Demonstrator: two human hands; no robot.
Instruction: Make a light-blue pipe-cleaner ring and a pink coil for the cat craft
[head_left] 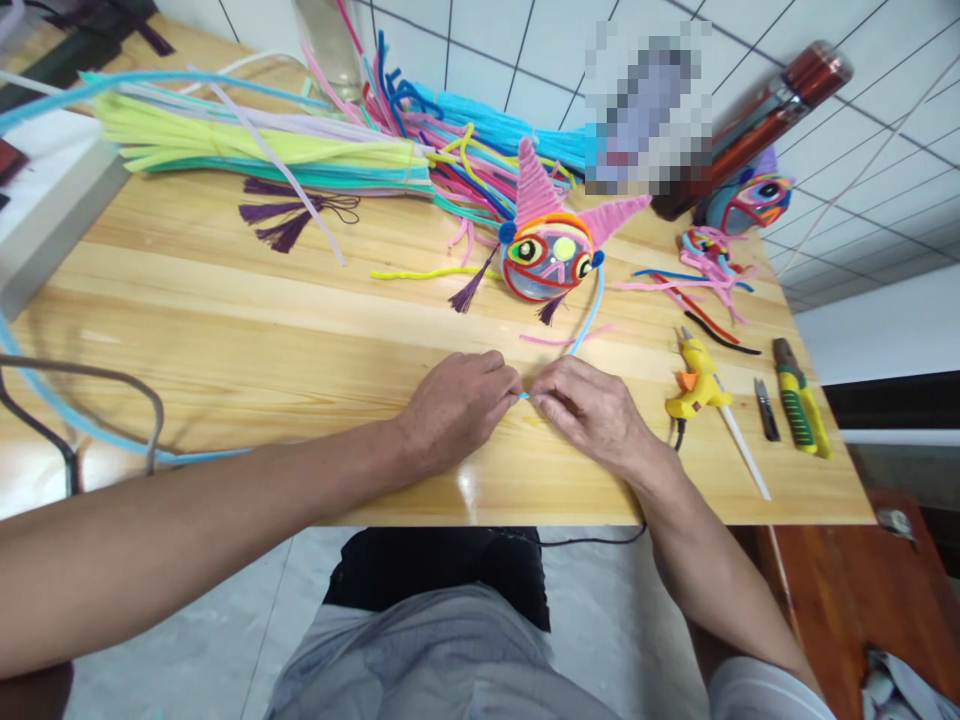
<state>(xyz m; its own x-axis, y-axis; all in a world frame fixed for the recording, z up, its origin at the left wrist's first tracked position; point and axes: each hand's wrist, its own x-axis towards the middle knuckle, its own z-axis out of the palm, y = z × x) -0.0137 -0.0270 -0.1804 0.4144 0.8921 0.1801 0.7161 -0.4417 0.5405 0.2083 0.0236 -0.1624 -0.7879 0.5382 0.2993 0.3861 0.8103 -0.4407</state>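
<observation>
My left hand (pixel 466 408) and my right hand (pixel 594 408) meet above the front of the wooden table, fingertips closed. Each pinches a light blue pipe cleaner, and only a short bit of it shows in the gap between them. A light blue length (pixel 591 315) curves up from behind my right hand. Another blue strand (pixel 82 425) runs out past my left forearm; whether it is one piece is hidden. Just beyond stands a mask-like ornament (pixel 546 270) with pink wrapped horns, ringed eyes and purple tassels. A pink pipe cleaner piece (pixel 547 340) lies between it and my hands.
Bundled pipe cleaners (pixel 277 145) lie at the back left beside purple tassels (pixel 281 215). To the right are a yellow glue gun (pixel 697 380), a small cutter (pixel 766 410), pliers (pixel 796 400) and a second ornament (pixel 750 203). A red-brown flask (pixel 780 115) leans behind.
</observation>
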